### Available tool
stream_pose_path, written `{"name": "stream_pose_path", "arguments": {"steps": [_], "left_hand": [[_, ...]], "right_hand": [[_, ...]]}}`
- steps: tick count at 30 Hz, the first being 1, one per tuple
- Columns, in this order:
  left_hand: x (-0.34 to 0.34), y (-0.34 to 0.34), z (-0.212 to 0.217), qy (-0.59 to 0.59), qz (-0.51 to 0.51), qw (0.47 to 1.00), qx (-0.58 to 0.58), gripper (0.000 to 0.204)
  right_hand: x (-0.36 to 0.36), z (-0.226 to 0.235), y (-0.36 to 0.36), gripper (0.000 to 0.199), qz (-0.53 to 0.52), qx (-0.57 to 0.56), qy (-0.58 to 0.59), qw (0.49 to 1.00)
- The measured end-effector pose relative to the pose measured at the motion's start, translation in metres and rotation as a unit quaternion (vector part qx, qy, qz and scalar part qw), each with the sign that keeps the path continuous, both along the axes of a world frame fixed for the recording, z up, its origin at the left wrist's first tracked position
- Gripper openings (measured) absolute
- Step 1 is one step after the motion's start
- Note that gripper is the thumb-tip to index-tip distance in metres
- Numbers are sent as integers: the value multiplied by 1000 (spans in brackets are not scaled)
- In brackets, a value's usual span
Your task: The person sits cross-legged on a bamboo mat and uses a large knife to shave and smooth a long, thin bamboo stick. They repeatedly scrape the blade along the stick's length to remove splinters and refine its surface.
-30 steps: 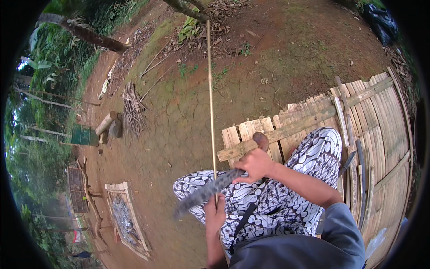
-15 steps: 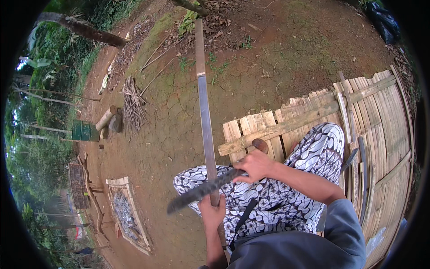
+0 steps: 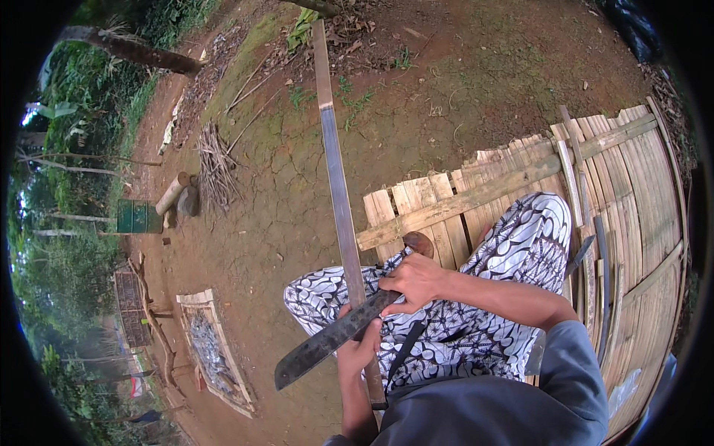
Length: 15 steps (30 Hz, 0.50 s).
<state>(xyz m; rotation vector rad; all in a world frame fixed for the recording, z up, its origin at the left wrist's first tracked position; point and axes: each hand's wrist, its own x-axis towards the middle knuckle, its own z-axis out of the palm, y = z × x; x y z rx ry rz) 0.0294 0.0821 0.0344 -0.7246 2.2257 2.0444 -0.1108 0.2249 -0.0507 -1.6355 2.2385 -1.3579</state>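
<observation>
Flat brown bamboo strip, clamped in left hand, seemingly for steadiness; broad black machete, gripped in right hand.

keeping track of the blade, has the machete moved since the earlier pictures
Yes: judged against the bamboo platform, the machete has shifted toward the view's lower edge, its tip most.

Machete blade: dark metal, matt, mottled. Machete handle: wood, smooth. Bamboo strip: smooth, faint sheen. Platform: split bamboo, rough-edged. Trousers: matt cloth.
</observation>
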Motion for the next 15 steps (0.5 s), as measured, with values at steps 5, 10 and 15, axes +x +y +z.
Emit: {"name": "stream_pose_path", "arguments": {"steps": [5,10,15], "left_hand": [[2,2,4,-9,12,994,108,20],[5,7,6,0,3,994,112,16],[2,10,12,-41,4,998,38,13]], "right_hand": [[4,4,2,50,-4,-38,-20,999],[13,5,1,52,-37,-63,-15,997],[0,6,4,56,-104,-18,38,994]]}}
